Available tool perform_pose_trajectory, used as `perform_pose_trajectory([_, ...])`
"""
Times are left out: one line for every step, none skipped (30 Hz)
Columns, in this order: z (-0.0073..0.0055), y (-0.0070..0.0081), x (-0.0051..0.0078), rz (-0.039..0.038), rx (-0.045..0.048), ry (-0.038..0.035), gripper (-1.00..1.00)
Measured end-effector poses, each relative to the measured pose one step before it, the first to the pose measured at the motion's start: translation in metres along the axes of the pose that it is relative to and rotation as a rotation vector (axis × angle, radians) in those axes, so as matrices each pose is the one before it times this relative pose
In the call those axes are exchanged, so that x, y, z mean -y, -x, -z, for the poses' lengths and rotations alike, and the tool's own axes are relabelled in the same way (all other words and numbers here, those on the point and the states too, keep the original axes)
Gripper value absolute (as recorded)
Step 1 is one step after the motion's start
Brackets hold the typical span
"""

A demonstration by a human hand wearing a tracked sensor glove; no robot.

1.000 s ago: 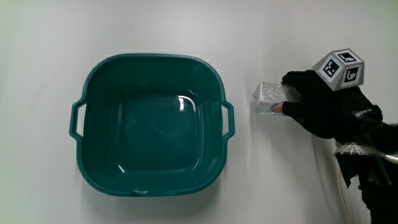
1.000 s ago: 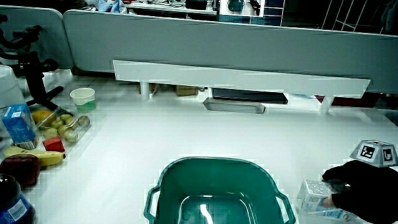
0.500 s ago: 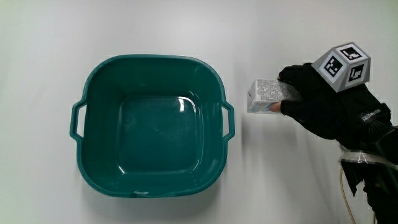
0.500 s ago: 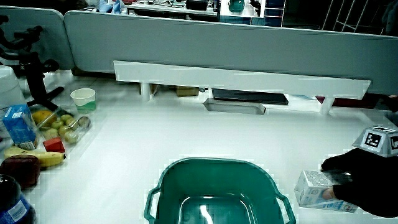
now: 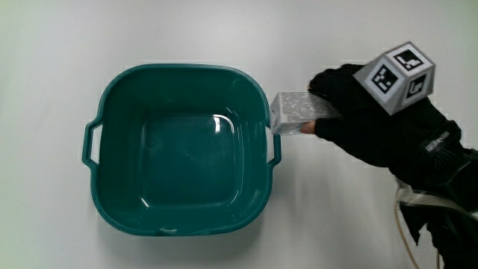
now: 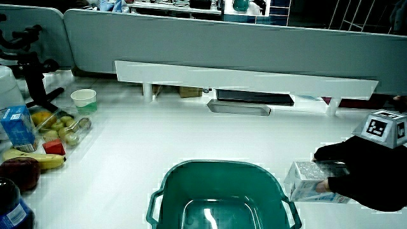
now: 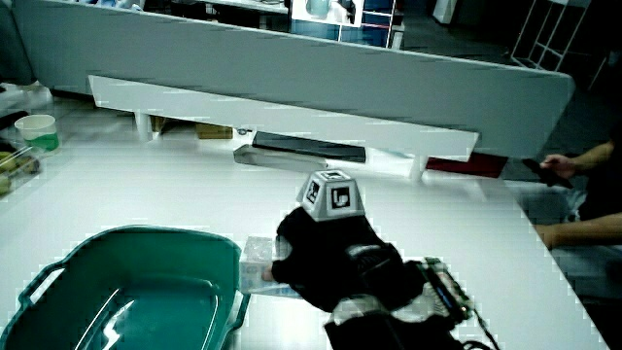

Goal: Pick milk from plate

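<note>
The gloved hand [image 5: 328, 116] [image 6: 331, 175] [image 7: 282, 264] is shut on a small white milk carton [image 5: 293, 112] [image 6: 306, 180] [image 7: 255, 261]. The carton is held lying on its side, lifted off the table, right beside the rim and handle of a teal basin [image 5: 179, 149] [image 6: 216, 197] [image 7: 126, 287]. The basin holds nothing. A patterned cube [image 5: 394, 76] rides on the hand's back. The forearm reaches in from the table's edge nearest the person. No plate shows in any view.
In a side view, a tray of fruit [image 6: 54, 130], a blue carton [image 6: 18, 127], a banana [image 6: 35, 159] and a small cup [image 6: 83, 99] sit near the table's edge. A low grey partition [image 6: 222, 48] [image 7: 292, 68] bounds the table, with a white shelf [image 6: 245, 79] before it.
The hand has carried the milk carton toward the teal basin; it now hangs at the basin's rim, higher off the table than before.
</note>
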Motion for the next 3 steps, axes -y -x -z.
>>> perform_pose_trajectory([-0.00215,0.00416,-0.00054,-0.00628,0.00349,-0.00551,1.0])
perform_pose_trajectory([-0.00216,0.00415,-0.00058,-0.00628,0.00349,-0.00551,1.0])
perform_pose_trajectory([0.00092,0.00183,-0.00192,-0.02656,-0.00868,0.01393,1.0])
